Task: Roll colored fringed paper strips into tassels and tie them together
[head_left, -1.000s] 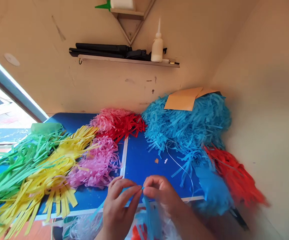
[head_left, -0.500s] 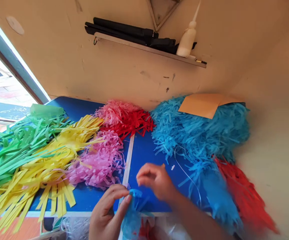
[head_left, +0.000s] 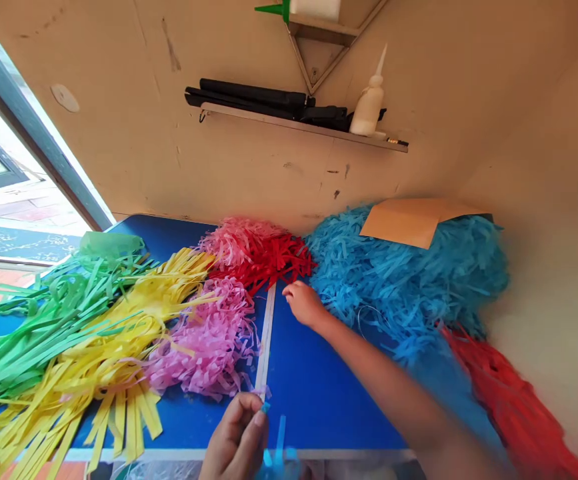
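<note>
My left hand is at the front edge of the table, thumb and forefinger pinched on a blue tissue-paper fringe. A small tip of blue shows above the fingertips, and loose strips hang below. My right hand is stretched forward over the blue tabletop, close to the red paper strips. Its fingers are curled together, and what they hold, if anything, cannot be made out. A thin white thread makes a loop at the edge of the large blue fringe pile, beside my right forearm.
Green strips, yellow strips and a lilac fringe pile lie on the left; pink fringe is at the back. Brown card rests on the blue pile, red fringe beside it. A wall shelf carries a white nozzle bottle.
My right hand has moved forward and away from my left, toward the red strips. The thread loop has shrunk toward the blue pile. My left hand still pinches the blue fringe, now lower in view.
</note>
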`<state>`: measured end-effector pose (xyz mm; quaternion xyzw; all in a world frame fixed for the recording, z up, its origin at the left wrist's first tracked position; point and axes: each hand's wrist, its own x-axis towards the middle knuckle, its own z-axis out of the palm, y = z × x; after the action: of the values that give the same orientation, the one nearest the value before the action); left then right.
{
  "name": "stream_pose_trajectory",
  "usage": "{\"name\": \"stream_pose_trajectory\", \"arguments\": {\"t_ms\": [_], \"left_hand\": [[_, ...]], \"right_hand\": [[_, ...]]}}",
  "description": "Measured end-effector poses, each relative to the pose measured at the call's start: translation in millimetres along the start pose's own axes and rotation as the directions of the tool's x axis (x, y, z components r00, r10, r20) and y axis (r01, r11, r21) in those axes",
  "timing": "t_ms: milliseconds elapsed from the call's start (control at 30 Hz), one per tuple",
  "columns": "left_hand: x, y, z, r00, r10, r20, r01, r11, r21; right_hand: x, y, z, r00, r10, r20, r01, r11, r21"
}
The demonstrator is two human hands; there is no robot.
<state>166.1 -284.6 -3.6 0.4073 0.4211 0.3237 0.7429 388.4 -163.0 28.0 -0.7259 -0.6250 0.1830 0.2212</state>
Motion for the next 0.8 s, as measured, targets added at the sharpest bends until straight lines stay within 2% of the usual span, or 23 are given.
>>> {"name": "stream_pose_trajectory", "arguments": {"t_ms": [67, 100, 133, 200, 300, 367, 500, 633, 800], "left_hand": [[3, 2, -1, 0.997, 0.065, -0.031, -0.062, 0.994, 0.095], [4, 3, 1, 0.991, 0.127, -0.036, -0.12, 0.98, 0.159], [5, 3, 4, 0.98, 0.199, -0.027, -0.188, 0.954, 0.234], [6, 1, 12, 0.943, 0.329, 0.041, -0.32, 0.87, 0.374], [2, -4, 26, 0.897, 0.404, 0.18, -0.438, 0.754, 0.49], [-2, -7, 35, 0.875, 0.419, 0.244, -0.483, 0.707, 0.517], [-9, -7, 50, 0.821, 0.471, 0.323, -0.567, 0.606, 0.558], [-15, -5, 59, 0.761, 0.51, 0.401, -0.642, 0.5, 0.581], [-19, -3, 65, 0.723, 0.534, 0.437, -0.676, 0.421, 0.604]], "right_hand": [[-52, -3, -4, 0.994, -0.103, 0.04, 0.098, 0.99, 0.105], [-81, -4, -3, 0.979, -0.2, 0.033, 0.184, 0.945, 0.272], [-109, -4, 0, 0.971, -0.239, -0.019, 0.223, 0.873, 0.435], [-159, -4, 9, 0.988, -0.108, -0.107, 0.153, 0.724, 0.673], [-206, 1, 24, 0.98, 0.157, -0.122, 0.015, 0.556, 0.831], [-221, 5, 30, 0.96, 0.246, -0.136, -0.008, 0.506, 0.862], [-236, 10, 28, 0.93, 0.334, -0.156, -0.026, 0.48, 0.877], [-251, 15, 24, 0.899, 0.394, -0.193, -0.036, 0.505, 0.862], [-262, 22, 21, 0.892, 0.393, -0.223, -0.036, 0.555, 0.831]]}}
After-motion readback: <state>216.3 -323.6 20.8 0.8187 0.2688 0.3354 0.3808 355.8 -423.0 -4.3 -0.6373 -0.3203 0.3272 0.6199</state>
